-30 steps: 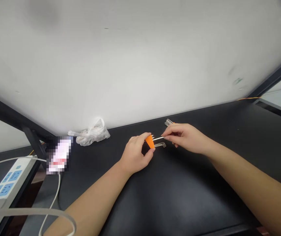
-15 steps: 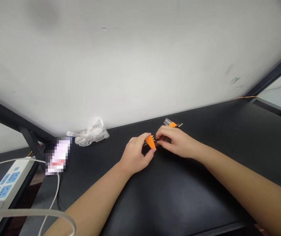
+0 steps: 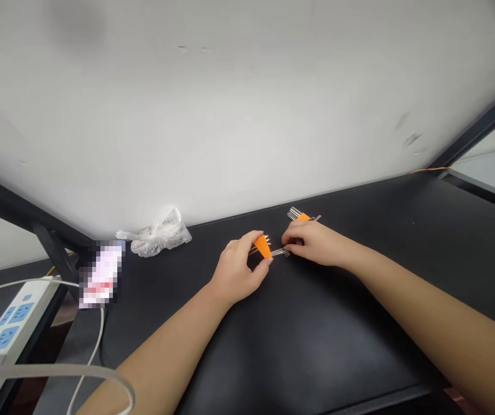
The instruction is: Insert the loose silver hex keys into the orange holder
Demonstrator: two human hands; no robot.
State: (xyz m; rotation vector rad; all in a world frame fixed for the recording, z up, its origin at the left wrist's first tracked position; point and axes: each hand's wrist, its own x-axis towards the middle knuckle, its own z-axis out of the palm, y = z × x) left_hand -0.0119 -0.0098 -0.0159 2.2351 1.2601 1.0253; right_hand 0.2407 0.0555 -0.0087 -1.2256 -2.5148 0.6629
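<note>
My left hand [image 3: 239,270] holds an orange hex key holder [image 3: 263,246] between thumb and fingers, just above the black table. Several silver hex keys [image 3: 278,252] stick out of its right side, their short bent ends toward my right hand. My right hand [image 3: 312,242] is closed in a pinch at the end of one of these keys; the fingers partly hide it. Behind the right hand lies a second orange hex key holder [image 3: 303,217] with several silver keys, partly covered by that hand.
A tied clear plastic bag [image 3: 161,233] lies by the white wall [image 3: 247,115]. At the left are a blurred-out phone-like item [image 3: 102,276], a white cable [image 3: 100,340] and a power strip [image 3: 11,323]. Black frame bars [image 3: 485,124] rise at both sides of the black table [image 3: 282,334].
My right hand has drawn back slightly to the right from the holder, and more of the long keys shows between the hands. My left hand keeps its grip.
</note>
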